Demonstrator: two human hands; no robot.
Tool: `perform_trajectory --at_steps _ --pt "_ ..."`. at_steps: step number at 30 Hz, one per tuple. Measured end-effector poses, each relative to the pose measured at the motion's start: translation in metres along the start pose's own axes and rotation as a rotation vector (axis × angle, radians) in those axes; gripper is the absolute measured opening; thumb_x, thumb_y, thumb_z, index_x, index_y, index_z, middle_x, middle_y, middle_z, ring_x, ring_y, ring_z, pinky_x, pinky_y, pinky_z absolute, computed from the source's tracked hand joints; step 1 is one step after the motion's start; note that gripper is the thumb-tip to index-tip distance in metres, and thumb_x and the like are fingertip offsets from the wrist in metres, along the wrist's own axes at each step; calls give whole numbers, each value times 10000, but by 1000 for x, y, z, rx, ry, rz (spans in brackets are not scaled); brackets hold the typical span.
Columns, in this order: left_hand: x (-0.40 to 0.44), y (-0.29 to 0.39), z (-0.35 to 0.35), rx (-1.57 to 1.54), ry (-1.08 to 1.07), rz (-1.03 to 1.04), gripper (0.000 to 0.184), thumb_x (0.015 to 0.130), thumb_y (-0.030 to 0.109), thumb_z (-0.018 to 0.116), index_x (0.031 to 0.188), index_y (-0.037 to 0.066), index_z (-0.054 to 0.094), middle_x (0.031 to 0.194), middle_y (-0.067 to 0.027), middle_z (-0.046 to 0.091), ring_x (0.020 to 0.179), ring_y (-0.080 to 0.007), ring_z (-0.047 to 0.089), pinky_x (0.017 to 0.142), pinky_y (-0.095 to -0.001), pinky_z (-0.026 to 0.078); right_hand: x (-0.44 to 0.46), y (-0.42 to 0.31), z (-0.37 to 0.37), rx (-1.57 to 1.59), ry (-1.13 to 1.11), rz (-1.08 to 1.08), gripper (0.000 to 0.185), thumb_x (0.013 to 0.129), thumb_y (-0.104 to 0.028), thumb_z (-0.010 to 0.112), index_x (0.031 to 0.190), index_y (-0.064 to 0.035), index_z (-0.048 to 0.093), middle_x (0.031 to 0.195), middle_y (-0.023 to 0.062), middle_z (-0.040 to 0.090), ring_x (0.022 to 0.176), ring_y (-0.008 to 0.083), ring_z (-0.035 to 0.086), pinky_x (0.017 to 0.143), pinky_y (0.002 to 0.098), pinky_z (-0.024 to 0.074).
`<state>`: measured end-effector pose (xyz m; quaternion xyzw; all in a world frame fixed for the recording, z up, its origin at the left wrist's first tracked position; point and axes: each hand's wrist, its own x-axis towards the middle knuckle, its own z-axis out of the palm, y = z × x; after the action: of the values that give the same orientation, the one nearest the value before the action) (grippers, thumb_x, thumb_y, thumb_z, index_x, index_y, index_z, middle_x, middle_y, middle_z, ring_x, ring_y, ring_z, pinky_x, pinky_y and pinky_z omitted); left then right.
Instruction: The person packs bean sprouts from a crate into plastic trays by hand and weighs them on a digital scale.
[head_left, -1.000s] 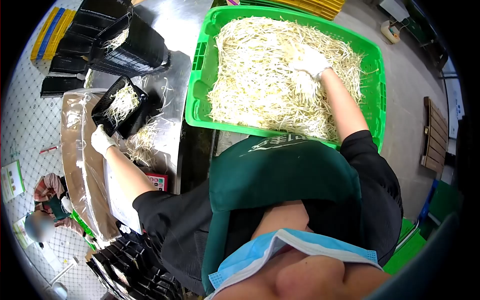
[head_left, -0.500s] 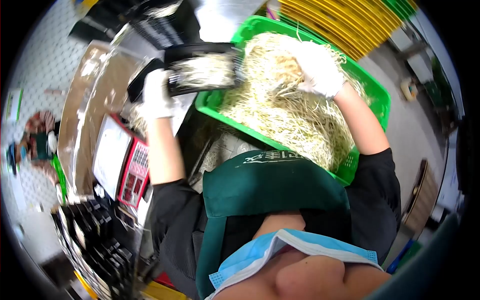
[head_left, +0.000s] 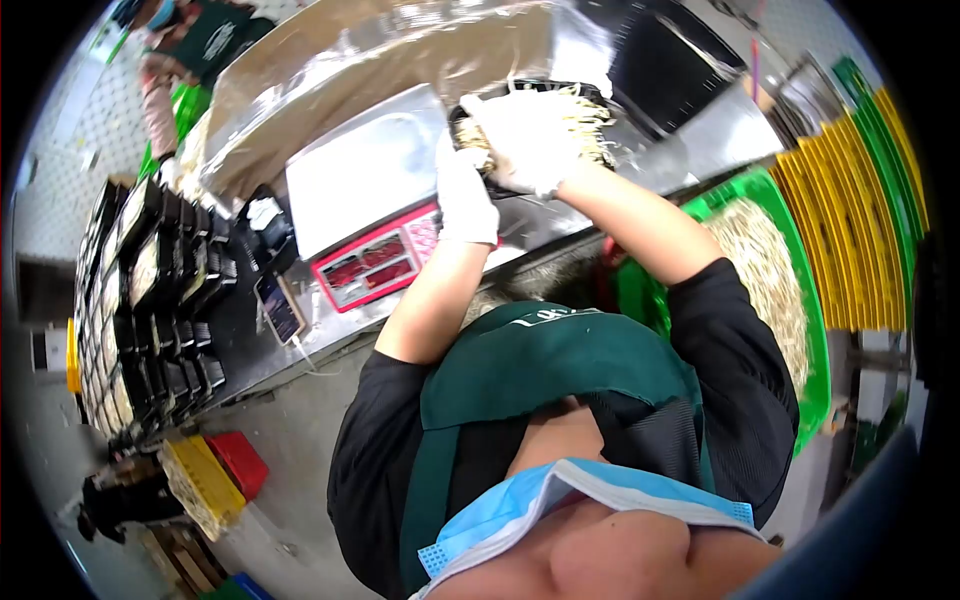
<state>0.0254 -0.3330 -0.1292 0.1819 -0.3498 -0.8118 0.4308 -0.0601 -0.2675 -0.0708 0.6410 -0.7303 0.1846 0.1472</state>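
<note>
Bean sprouts (head_left: 592, 125) fill a black plastic tray (head_left: 598, 92) on the metal table. My left hand (head_left: 467, 205), in a white glove, grips the near left side of this tray; its fingertips are partly hidden. Over the sprouts lies my right hand (head_left: 530, 150), also gloved, with thumb stretched out and palm down; glare blurs its other fingers. Immediately left of the tray stands a red digital scale (head_left: 365, 262) with a flat silver weighing plate (head_left: 365, 170).
A green crate (head_left: 822, 390) of sprouts stands at right, near stacked yellow crates (head_left: 850, 220). Black trays (head_left: 150, 270) are piled at left, near a phone (head_left: 280, 308). More black trays (head_left: 670, 65) sit behind. A co-worker (head_left: 205, 45) is at upper left.
My view has turned right to left, toward the scale. My right hand has left the crate and come onto the tray of sprouts. The tray now sits at the table beside the scale.
</note>
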Motion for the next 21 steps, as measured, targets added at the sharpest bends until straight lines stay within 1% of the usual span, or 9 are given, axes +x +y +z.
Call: perform_trajectory --at_steps 2,3,5,6,10,13,15,19,21 --pt "30 32 -46 50 82 134 432 736 37 479 1167 10 502 1017 -73 550 896 -190 538 778 -276 464 48 -36 23 56 -85 -24 663 727 -246 647 1294 15 426 950 208 608 882 358 589 786 443 460" --pt "42 42 -73 10 161 68 404 756 41 481 1157 0 506 1017 -78 553 899 -198 536 805 -285 459 66 -52 36 72 -63 -44 667 726 -249 647 1298 9 423 956 206 608 885 357 588 788 442 460" --pt "35 78 -66 97 410 184 393 825 120 539 1189 -23 506 1082 -120 567 972 -220 546 850 -301 451 98 -73 50 108 -195 -54 633 739 -256 632 1281 8 438 974 200 608 890 359 586 786 444 461" --pt "40 86 -75 101 426 190 393 825 120 539 1189 -23 506 1082 -120 567 972 -220 546 850 -301 451 106 -78 65 156 -173 -56 536 743 -283 628 1182 -1 510 955 205 622 878 354 604 774 434 475" --pt "60 120 -107 1410 239 803 427 875 149 520 1263 -19 464 1214 -158 531 1097 -269 510 953 -361 409 130 -87 79 235 -387 -84 342 774 -270 608 1043 -61 629 986 159 647 870 314 625 778 396 490" --pt "57 120 -94 1730 27 1107 462 888 205 544 1280 -27 465 1313 -177 483 1195 -289 460 1030 -389 337 130 -78 88 242 -471 -262 341 874 -214 488 1180 -96 580 1134 118 614 1006 246 588 861 332 461" --pt "58 121 -81 1603 -110 943 467 873 220 573 1264 -18 480 1261 -167 514 1147 -277 489 978 -364 379 123 -59 90 349 -155 -339 498 819 -305 593 1253 -74 512 1161 184 578 1035 292 563 896 359 442" --pt "61 110 -60 1390 -304 692 477 849 244 617 1239 -5 502 1182 -152 559 1075 -260 533 900 -327 441 117 1 29 351 -260 -349 753 743 -373 692 1365 -67 398 1294 177 495 1195 306 465 1010 386 355" --pt "57 108 -59 1303 -341 387 469 785 304 685 1158 34 594 1158 -136 606 1094 -286 547 951 -404 404 102 52 7 528 -235 -365 810 699 -372 722 1377 -77 391 1333 163 476 1232 310 451 1051 396 329"
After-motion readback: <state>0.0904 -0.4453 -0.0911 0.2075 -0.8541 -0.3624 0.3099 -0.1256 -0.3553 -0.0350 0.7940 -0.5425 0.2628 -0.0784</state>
